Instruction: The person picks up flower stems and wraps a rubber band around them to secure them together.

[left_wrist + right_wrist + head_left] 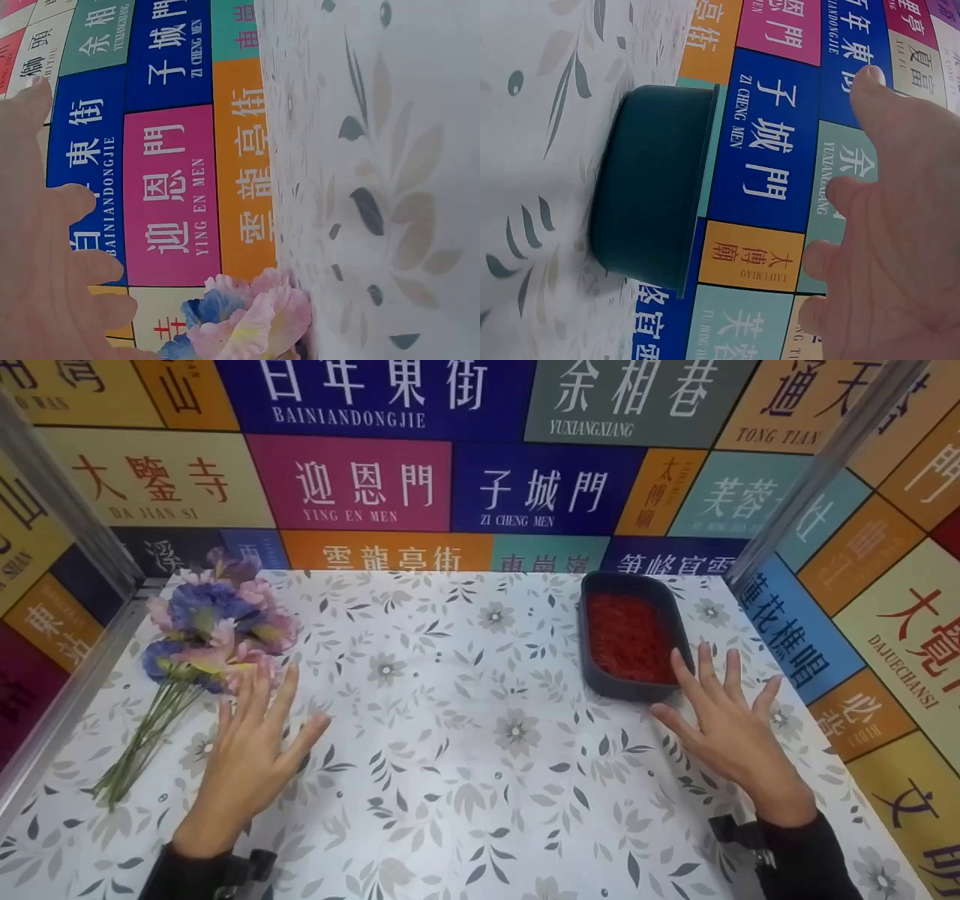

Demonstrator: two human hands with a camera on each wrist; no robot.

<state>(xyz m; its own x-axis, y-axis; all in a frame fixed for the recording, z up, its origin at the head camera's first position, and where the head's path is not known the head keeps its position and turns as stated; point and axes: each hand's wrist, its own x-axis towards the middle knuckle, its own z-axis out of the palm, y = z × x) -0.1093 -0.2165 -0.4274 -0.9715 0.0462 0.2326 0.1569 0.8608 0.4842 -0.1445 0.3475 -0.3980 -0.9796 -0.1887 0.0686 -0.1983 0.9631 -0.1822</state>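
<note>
On the left of the table lies a bunch of artificial flowers [217,622], pink, purple and blue, its green stems pointing toward the near left. My left hand [251,757] hovers by the lower blossoms with fingers spread, holding nothing. The left wrist view shows some petals [255,319] beyond the fingers. At the back right stands a dark rectangular tub [592,675] with something red inside; its contents are hidden in the right wrist view, where only the tub's side [652,184] shows. My right hand [739,742], fingers spread, is just right of the tub's near corner, holding nothing.
A white tablecloth [450,720] with grey leaves and flowers covers the table. Panels of coloured signs [349,484] rise behind and along both sides. Metal posts [825,472] stand at the back corners.
</note>
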